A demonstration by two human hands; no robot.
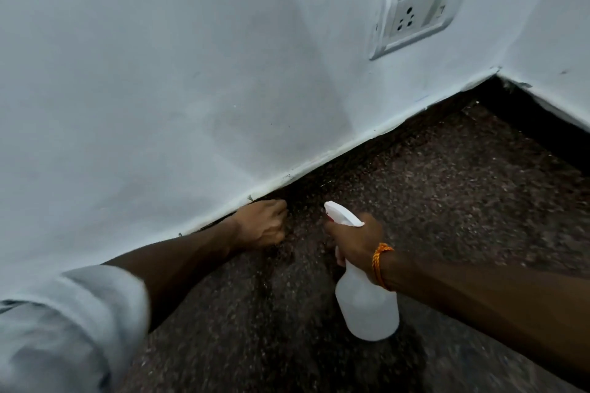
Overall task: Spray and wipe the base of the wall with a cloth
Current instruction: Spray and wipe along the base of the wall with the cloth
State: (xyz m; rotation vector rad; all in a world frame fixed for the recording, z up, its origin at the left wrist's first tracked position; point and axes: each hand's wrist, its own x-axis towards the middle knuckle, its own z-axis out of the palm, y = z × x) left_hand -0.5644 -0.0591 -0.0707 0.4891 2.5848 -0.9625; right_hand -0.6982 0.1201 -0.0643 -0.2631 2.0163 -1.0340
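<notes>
My left hand (261,223) is curled into a fist on the dark speckled floor, right at the base of the white wall (319,159). No cloth shows in or under it. My right hand (357,242) grips the neck of a translucent white spray bottle (367,306), with a finger at the trigger. The bottle's white nozzle (338,214) points up and left toward the wall base, just right of my left fist. An orange thread band sits on my right wrist.
A white socket and switch plate (418,9) is set in the wall at upper right. A second wall (558,57) meets the first at a corner on the right. The speckled brown floor (447,201) stretches between them.
</notes>
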